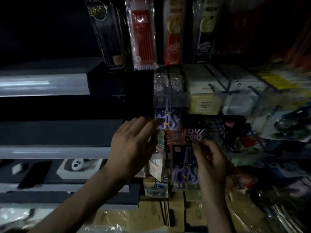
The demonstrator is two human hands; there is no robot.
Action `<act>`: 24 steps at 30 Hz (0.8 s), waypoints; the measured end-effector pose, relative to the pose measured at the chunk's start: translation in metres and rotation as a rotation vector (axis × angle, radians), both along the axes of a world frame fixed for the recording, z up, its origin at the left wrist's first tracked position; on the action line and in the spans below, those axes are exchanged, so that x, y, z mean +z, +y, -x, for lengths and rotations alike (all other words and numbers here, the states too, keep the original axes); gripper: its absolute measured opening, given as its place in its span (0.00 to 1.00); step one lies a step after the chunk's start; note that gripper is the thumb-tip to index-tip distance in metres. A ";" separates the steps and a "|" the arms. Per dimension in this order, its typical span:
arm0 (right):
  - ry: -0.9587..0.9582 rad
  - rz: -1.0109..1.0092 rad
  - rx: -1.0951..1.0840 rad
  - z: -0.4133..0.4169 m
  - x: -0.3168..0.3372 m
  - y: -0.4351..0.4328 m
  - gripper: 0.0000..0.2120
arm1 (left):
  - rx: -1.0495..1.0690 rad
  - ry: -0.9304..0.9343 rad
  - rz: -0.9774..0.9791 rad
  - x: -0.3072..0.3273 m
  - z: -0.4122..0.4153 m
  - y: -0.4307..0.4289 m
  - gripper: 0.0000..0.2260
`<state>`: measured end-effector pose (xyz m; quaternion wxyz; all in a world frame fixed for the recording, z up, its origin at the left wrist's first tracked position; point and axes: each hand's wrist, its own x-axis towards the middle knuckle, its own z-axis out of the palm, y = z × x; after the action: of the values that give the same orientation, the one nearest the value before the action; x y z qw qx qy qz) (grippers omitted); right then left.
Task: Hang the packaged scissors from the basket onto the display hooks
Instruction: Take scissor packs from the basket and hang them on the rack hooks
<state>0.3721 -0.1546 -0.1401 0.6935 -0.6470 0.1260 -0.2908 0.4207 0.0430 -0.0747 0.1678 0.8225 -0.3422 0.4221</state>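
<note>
At the centre of the frame, a hanging scissors pack with purple handles sits on the display, its upper part behind a clear plastic strip. The left hand reaches up to it from the lower left with fingers straight and spread, and the fingertips meet the pack's lower left edge without curling round anything. Just below and to the right, the right hand grips a second, held scissors pack. Its thumb and curled fingers pinch the card near the top, and the purple handles show beneath the fingers. The held pack hangs upright, near the hanging one but apart from it.

The room is a dim shop aisle. Grey shelves run across the left half of the frame in horizontal bands, and their front edges catch a little light. At the upper centre hang long stationery packs, among them a red pen pack and a black pen pack. To the right of centre, white boxes stand in a wire rack. Further right the goods are blurred and too dark to name. Along the bottom of the frame, cardboard boxes lie beneath the hands, some partly covered in clear film.
</note>
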 end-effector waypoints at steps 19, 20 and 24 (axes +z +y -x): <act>-0.047 0.148 -0.064 -0.025 0.024 -0.026 0.03 | 0.133 -0.361 -0.193 0.030 -0.032 -0.014 0.16; -0.053 0.148 -0.065 -0.024 0.025 -0.027 0.02 | 0.127 -0.355 -0.187 0.028 -0.033 -0.014 0.17; -0.065 0.185 -0.034 -0.024 0.029 -0.024 0.04 | 0.101 -0.347 -0.171 0.029 -0.037 -0.013 0.16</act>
<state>0.3960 -0.1781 -0.1109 0.6296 -0.6962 0.0868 -0.3339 0.4574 0.0305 -0.0453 0.0146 0.7646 -0.3591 0.5350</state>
